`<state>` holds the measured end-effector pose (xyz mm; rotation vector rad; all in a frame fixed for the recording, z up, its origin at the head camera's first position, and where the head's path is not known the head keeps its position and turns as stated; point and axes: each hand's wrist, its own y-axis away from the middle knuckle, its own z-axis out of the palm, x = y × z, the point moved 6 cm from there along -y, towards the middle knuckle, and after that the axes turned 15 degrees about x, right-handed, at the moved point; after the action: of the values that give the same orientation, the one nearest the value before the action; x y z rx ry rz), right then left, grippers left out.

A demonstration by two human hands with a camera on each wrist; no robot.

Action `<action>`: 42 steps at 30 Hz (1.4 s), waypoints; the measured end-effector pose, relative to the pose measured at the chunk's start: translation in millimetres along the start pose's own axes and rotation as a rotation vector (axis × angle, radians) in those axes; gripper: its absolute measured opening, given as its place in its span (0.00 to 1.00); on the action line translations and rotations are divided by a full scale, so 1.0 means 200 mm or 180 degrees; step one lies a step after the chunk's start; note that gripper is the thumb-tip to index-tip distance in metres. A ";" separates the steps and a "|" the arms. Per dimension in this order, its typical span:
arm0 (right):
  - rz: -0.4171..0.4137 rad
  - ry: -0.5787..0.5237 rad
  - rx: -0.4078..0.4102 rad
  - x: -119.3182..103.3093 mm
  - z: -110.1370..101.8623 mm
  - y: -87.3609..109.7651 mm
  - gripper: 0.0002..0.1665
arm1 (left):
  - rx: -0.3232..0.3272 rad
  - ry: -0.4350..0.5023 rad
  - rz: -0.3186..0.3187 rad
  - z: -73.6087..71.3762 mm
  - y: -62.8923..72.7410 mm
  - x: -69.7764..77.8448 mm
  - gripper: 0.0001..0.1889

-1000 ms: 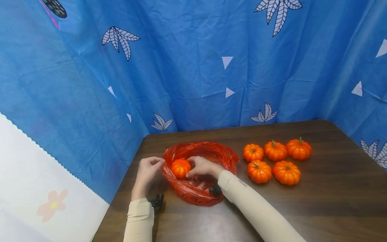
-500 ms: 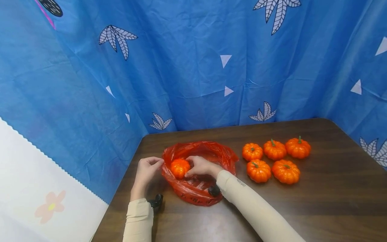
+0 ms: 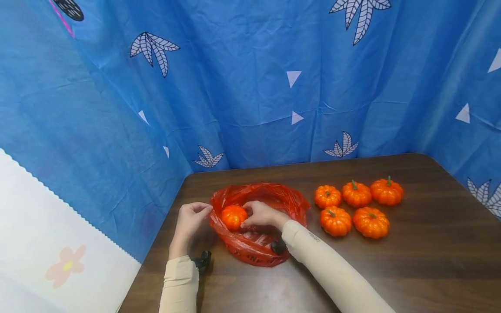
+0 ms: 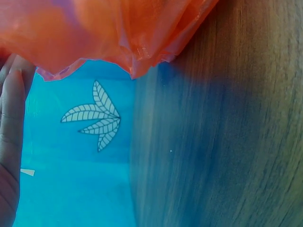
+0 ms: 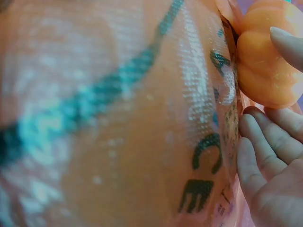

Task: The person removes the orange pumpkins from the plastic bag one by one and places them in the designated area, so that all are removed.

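Observation:
A thin red plastic bag point(image 3: 256, 256) lies spread on the table, its mouth facing up. My left hand point(image 3: 189, 224) pinches the bag's left rim between thumb and fingers; in the left wrist view only part of that hand point(image 4: 12, 113) shows beside the bag point(image 4: 94, 38). Inside the mouth, near the left side, is a small orange pumpkin point(image 3: 233, 218). My right hand point(image 3: 264, 215) reaches over the bag and grips this pumpkin from its right. The right wrist view has the thumb and fingers about the pumpkin point(image 5: 265, 54), close to the printed bag wall point(image 5: 142, 142).
To the right of the bag, several orange pumpkins with green stems stand in two rows, among them a front one point(image 3: 371, 223) and a back one point(image 3: 386, 192). The brown table point(image 3: 438, 243) ends at a blue curtain point(image 3: 250, 87) behind and to the left.

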<state>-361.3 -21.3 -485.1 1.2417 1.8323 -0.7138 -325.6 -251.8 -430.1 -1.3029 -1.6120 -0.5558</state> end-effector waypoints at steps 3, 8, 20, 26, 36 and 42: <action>-0.0044 -0.0010 0.0007 -0.01 -0.01 0.00 0.37 | 0.0008 0.0021 0.0007 0.00 0.00 0.00 0.12; -0.0117 0.0018 0.0032 -0.02 -0.02 -0.01 0.35 | -0.0002 0.0037 -0.0016 0.00 0.00 0.00 0.12; -0.0144 -0.0066 0.0020 -0.03 -0.05 -0.01 0.34 | 0.0011 0.0010 -0.0023 -0.02 0.00 0.01 0.12; -0.0103 -0.0079 0.0041 -0.02 -0.06 -0.01 0.34 | 0.0019 0.0019 -0.0044 -0.02 0.00 0.00 0.12; -0.0138 0.0009 0.0100 -0.04 -0.08 0.00 0.35 | -0.0005 0.0060 -0.0104 -0.02 0.01 0.00 0.12; -0.0123 0.0001 0.0093 -0.04 -0.09 0.01 0.34 | -0.0008 0.0053 -0.0110 -0.03 0.01 0.01 0.13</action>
<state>-362.8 -9.1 -469.2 1.2282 1.8568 -0.7643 -321.4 -254.3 -426.3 -1.2711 -1.6234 -0.5885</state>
